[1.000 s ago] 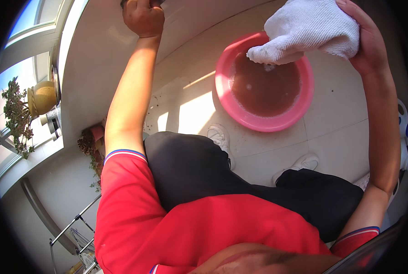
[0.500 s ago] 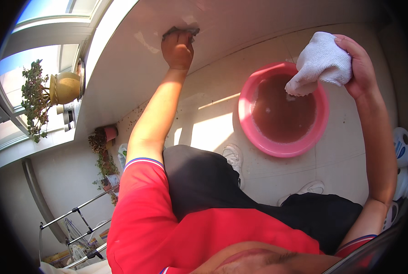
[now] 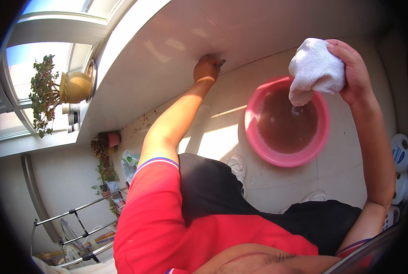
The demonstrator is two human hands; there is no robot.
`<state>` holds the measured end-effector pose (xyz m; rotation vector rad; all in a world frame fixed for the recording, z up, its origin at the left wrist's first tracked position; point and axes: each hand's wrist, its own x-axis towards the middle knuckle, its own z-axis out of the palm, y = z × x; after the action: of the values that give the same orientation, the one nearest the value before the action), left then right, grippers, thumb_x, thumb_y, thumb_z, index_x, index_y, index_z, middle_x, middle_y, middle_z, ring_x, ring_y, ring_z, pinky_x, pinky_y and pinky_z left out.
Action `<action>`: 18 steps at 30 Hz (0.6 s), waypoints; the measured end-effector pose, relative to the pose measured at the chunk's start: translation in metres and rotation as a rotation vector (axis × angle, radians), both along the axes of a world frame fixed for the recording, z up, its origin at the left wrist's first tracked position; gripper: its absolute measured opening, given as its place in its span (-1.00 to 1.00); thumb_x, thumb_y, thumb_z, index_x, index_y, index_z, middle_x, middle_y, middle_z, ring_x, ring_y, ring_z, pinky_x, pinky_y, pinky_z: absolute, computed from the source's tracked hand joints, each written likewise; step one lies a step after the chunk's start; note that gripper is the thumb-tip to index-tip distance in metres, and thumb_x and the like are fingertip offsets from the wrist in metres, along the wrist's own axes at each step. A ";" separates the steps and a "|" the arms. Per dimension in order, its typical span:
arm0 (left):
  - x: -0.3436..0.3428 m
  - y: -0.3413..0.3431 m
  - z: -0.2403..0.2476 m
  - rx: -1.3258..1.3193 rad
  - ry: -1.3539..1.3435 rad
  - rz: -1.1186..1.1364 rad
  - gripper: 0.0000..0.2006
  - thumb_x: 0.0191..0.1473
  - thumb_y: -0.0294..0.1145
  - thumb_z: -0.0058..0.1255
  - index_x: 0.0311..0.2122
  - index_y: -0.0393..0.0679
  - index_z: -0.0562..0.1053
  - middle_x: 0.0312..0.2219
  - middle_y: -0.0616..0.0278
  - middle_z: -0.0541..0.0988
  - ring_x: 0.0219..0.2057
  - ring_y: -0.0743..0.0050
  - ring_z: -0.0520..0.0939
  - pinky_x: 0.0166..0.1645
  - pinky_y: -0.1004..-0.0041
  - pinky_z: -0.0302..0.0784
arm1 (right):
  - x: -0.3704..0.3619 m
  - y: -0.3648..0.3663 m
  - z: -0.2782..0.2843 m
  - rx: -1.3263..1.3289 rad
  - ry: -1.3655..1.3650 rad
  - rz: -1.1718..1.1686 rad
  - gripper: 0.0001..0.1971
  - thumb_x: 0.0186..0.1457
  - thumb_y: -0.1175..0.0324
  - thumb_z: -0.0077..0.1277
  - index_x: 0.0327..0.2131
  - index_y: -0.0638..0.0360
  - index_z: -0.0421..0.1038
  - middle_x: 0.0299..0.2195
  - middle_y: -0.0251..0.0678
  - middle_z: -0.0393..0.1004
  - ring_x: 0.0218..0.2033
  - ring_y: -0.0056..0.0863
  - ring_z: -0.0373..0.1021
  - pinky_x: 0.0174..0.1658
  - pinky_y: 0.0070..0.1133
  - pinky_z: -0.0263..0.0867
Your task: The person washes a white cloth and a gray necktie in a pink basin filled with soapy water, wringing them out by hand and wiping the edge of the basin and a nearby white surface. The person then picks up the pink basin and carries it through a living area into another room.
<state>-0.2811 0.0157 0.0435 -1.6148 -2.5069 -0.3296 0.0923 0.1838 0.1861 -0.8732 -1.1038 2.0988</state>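
Observation:
My left hand [image 3: 206, 68] is pressed low against the white wall panel, its fingers closed round a small dark grey pad [image 3: 221, 65]. Only an edge of the pad shows, so whether it is cloth or a scouring pad I cannot tell. On the other side, my right hand [image 3: 355, 73] grips a bunched white ribbed towel [image 3: 316, 66]. The towel hangs over the far right part of a pink basin [image 3: 288, 160] that holds murky brown water [image 3: 286, 128]. I cannot tell whether its lower tip touches the water.
The basin stands on pale floor tiles beside my shoes [image 3: 237, 170]. At left, a yellow plant pot [image 3: 76, 87] sits on the windowsill, with more potted plants [image 3: 113, 139] below. A metal rack [image 3: 76, 219] is at lower left; white bottles [image 3: 399, 153] line the right edge.
My left hand has slid right and downward along the panel with the dark pad. My right hand still holds the towel over the basin, slightly lower. The whole view has shifted a little.

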 end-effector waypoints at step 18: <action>0.126 0.064 0.118 0.216 -2.428 -0.175 -0.82 -0.02 -0.50 -0.30 -0.29 -0.21 0.32 -0.64 0.18 0.31 -0.62 0.34 0.35 -0.52 0.44 0.40 | 0.056 0.006 0.010 0.035 -0.053 -0.046 -0.80 0.05 0.44 -0.05 -0.30 0.37 0.47 -0.36 -0.15 0.53 -0.30 -0.33 0.48 -0.15 -0.41 0.41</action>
<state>-0.1551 0.0802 0.1611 -0.8937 -2.0769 -4.1662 0.1483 0.1899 0.1959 -0.9335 -1.1344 2.0235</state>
